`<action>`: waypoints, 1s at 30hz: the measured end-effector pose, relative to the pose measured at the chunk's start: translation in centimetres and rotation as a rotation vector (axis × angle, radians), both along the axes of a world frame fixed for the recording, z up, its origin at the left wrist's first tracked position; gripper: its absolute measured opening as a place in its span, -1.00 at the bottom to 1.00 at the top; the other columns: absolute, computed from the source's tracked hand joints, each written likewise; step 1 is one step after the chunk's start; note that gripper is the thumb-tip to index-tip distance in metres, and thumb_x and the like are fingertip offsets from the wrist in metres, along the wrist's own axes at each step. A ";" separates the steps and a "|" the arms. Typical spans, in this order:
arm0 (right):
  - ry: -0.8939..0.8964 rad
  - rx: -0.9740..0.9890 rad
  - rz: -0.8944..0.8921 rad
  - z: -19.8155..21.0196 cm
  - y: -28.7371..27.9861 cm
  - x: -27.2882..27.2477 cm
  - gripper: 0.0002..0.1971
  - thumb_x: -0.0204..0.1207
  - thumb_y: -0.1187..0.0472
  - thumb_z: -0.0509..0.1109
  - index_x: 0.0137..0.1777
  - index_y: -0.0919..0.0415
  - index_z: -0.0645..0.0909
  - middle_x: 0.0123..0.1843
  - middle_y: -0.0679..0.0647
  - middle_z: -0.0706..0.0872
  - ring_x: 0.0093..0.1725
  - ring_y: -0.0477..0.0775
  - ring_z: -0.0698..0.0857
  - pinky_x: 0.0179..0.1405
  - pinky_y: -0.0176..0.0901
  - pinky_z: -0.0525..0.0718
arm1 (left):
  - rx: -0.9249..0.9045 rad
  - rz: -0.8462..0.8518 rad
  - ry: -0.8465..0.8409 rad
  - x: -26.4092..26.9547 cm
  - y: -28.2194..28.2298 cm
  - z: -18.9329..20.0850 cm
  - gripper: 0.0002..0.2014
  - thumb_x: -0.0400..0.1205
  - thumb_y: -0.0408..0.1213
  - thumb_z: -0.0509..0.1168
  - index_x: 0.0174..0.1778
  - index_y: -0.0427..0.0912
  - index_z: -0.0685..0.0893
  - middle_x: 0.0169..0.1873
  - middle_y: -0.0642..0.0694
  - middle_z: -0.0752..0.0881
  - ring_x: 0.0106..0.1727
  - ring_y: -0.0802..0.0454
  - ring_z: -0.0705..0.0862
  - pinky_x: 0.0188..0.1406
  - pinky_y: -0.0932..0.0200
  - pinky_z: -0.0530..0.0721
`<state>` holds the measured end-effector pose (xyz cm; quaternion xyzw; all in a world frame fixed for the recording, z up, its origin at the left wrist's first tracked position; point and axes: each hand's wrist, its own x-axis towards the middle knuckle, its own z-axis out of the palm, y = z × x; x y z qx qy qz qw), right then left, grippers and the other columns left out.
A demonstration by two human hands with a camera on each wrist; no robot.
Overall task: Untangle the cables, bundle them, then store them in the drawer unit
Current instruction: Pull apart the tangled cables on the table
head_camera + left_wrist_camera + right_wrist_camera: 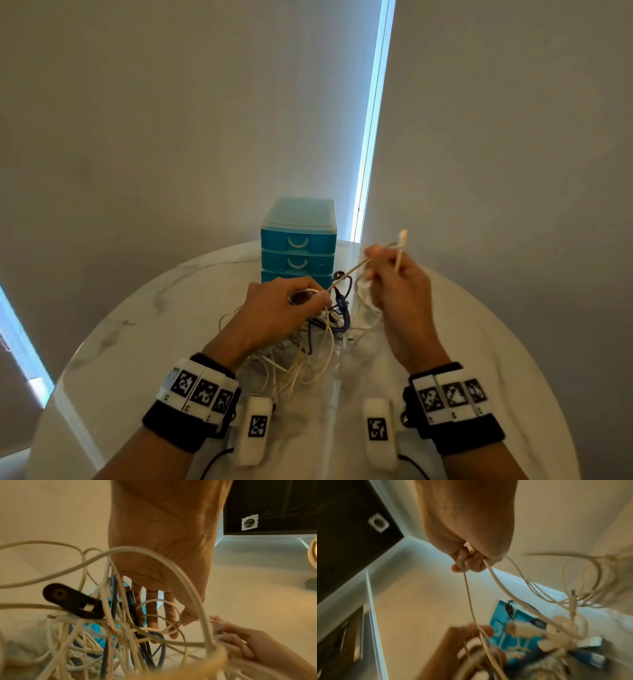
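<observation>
A tangle of white, cream and dark blue cables (318, 339) lies on the round white table, in front of a teal three-drawer unit (298, 240) whose drawers are closed. My left hand (317, 295) pinches a white cable (346, 274) above the tangle. The left wrist view shows thumb and forefinger (180, 623) meeting on a loop, amid the tangle (111, 635). My right hand (373, 267) is raised to the right and grips the same white cable, whose plug end (401, 240) sticks up. In the right wrist view the fist (471, 558) is closed on the cable (469, 595).
The marble table (479, 342) has bare surface left and right of the tangle. A black strap with a round end (68, 599) sits among the cables. Walls stand close behind the drawer unit (501, 626), with a bright window strip (373, 120).
</observation>
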<state>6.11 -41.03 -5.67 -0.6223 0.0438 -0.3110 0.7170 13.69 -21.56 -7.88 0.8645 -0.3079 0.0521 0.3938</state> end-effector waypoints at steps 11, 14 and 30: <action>0.142 0.095 0.162 -1.0 -0.6 0.8 -0.60 0.70 -0.14 0.49 0.38 0.08 0.63 -0.22 0.02 0.67 -0.51 -0.13 0.38 -0.59 -0.25 0.27 | -0.064 0.034 0.008 0.0 0.0 0.2 -0.84 0.66 0.25 0.40 -0.03 0.34 0.83 -0.09 0.47 0.82 0.05 0.44 0.75 0.51 -0.33 0.58; 0.346 -0.062 0.212 -1.7 1.6 0.9 -0.48 0.63 -0.27 0.51 0.33 0.15 0.66 -0.28 0.04 0.67 -0.52 -0.14 0.45 -0.59 -0.26 0.39 | -0.061 0.013 -0.026 -0.1 0.0 0.1 -0.86 0.69 0.21 0.43 -0.02 0.30 0.82 -0.09 0.41 0.83 0.04 0.37 0.76 0.44 -0.32 0.63; -0.079 -0.228 -0.201 -0.1 1.1 -0.3 -0.73 0.70 -0.08 0.50 -0.13 0.08 0.76 -0.29 -0.12 0.70 -0.31 -0.22 0.59 -0.26 -0.26 0.65 | 0.051 0.052 0.039 0.1 0.2 0.0 -0.67 0.58 0.48 0.30 0.03 0.44 0.81 -0.07 0.44 0.83 0.14 0.36 0.71 0.58 -0.30 0.47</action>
